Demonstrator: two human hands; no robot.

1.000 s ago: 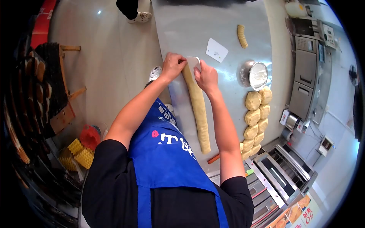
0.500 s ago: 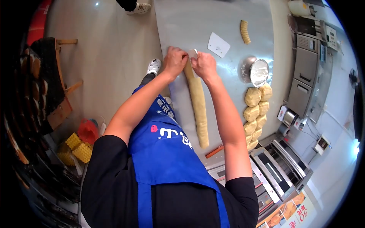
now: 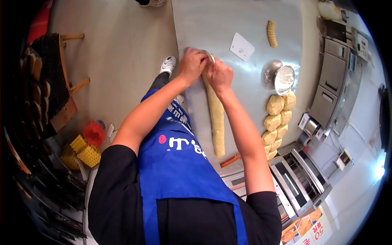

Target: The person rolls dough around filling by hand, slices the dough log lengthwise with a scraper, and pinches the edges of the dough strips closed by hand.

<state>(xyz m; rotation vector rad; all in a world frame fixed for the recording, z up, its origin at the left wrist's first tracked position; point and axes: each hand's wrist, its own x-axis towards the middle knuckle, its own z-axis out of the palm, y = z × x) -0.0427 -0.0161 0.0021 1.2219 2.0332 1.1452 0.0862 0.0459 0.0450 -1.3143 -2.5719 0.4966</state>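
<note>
A long pale roll of dough [image 3: 217,118] lies lengthwise on the metal table [image 3: 239,90]. My left hand [image 3: 193,65] has its fingers closed at the far end of the roll; what they pinch is too small to tell. Close beside it, my right hand [image 3: 221,76] grips a white scraper [image 3: 210,57], whose edge shows between the two hands at the dough's far end. Another white scraper [image 3: 242,47] lies flat beyond my right hand. A short row of sliced dough [image 3: 272,34] sits farther up the table.
A metal bowl of white powder [image 3: 284,79] stands by the table's right edge, with several dough pieces [image 3: 271,122] lined up below it. A reddish-brown stick [image 3: 230,161] lies near the roll's near end. A person's shoe [image 3: 157,3] shows at the top.
The white scraper between my hands has tilted to a narrow edge-on view. Both hands remain together at the dough's far end. The camera view has shifted slightly.
</note>
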